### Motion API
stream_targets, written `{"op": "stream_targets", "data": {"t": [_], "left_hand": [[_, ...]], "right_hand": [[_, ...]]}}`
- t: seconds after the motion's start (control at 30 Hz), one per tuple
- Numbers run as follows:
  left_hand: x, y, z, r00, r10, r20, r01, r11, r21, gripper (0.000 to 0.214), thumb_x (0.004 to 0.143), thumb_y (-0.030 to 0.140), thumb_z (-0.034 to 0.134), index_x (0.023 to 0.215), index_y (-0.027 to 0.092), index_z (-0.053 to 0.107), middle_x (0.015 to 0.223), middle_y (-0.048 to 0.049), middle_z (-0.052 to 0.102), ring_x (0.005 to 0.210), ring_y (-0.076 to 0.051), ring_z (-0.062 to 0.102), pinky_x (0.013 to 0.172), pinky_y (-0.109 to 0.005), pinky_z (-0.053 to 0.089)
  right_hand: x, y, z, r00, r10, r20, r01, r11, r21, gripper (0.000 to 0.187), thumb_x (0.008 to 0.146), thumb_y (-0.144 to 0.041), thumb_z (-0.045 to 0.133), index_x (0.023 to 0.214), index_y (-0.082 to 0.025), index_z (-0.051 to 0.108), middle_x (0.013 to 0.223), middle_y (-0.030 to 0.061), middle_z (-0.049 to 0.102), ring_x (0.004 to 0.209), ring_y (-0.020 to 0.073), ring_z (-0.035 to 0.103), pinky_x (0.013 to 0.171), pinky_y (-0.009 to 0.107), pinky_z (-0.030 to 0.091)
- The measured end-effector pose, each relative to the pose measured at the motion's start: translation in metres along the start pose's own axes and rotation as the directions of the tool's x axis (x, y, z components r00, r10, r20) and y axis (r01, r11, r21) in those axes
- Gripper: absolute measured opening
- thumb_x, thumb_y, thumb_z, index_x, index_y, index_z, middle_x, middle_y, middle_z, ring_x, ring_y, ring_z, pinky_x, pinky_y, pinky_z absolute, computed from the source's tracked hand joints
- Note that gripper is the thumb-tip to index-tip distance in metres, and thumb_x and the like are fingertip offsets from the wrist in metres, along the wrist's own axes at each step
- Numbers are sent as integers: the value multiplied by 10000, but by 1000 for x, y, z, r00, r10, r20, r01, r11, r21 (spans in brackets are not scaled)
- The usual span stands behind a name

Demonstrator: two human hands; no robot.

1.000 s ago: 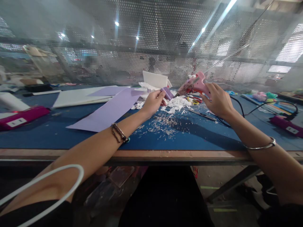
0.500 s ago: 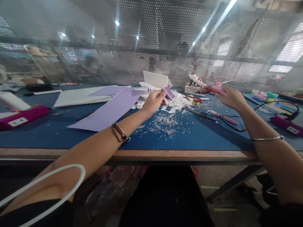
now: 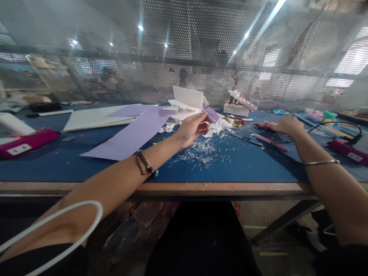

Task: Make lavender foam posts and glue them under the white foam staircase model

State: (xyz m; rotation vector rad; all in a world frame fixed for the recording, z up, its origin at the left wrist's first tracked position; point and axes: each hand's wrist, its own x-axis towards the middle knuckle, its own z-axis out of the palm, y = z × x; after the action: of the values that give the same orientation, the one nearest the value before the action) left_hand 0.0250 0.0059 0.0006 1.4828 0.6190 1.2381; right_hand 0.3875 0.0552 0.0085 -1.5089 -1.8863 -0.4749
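Note:
My left hand (image 3: 189, 130) is over the middle of the table, its thumb and forefinger closed on the edge of a small purple foam piece (image 3: 212, 115). The other fingers curl loosely below. Under and behind the piece lies a heap of white scraps (image 3: 220, 125). To the right, my right hand (image 3: 287, 125) is low at the table top, fingers around a pink-handled tool (image 3: 266, 125) whose dark pointed end faces left. Its exact kind is hidden by the hand. A pink pen-like tool (image 3: 271, 142) lies just in front of that hand.
Purple sheets (image 3: 129, 134) and a white board (image 3: 97, 117) lie to the left. Yellow-and-red-handled scissors (image 3: 237, 122) and a dark slim tool (image 3: 246, 139) rest centre right. A small white-and-red model (image 3: 238, 103) stands behind. Magenta power strips (image 3: 31, 143) flank the table; a black cable (image 3: 359, 130) loops at right.
My right hand has come down to the table with the pink-handled tool, which was held up before. My left hand and the purple foam piece have shifted slightly right.

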Motion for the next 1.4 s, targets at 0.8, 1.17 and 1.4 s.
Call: {"op": "stream_targets", "data": {"t": [0.8,1.17,1.4], "left_hand": [[-4,-9,7,968,51,244,-128,941,313,324,821,413,537,832,111,654,844,-66,668,567,-61,554,610,-221,455],[-6,-7,9,976,25,215,-107,917,384,298,831,367,524,824,103,660,795,-58,685,568,-73,602,645,-222,458],[-7,-5,14,985,7,171,-55,959,279,223,821,272,543,752,86,645,690,-49,670,617,-104,628,690,-258,493]], "right_hand": [[-31,-179,-12,948,-223,227,-22,666,745,217,754,-348,580,728,-134,606,657,10,572,586,78,464,554,235,362],[-29,-179,-7,944,-252,213,20,687,726,126,733,-252,580,705,-139,627,649,8,609,593,81,494,601,246,406],[-29,-180,-4,944,-249,215,10,674,738,143,735,-269,579,697,-140,626,643,7,602,582,77,472,570,239,380]]}}
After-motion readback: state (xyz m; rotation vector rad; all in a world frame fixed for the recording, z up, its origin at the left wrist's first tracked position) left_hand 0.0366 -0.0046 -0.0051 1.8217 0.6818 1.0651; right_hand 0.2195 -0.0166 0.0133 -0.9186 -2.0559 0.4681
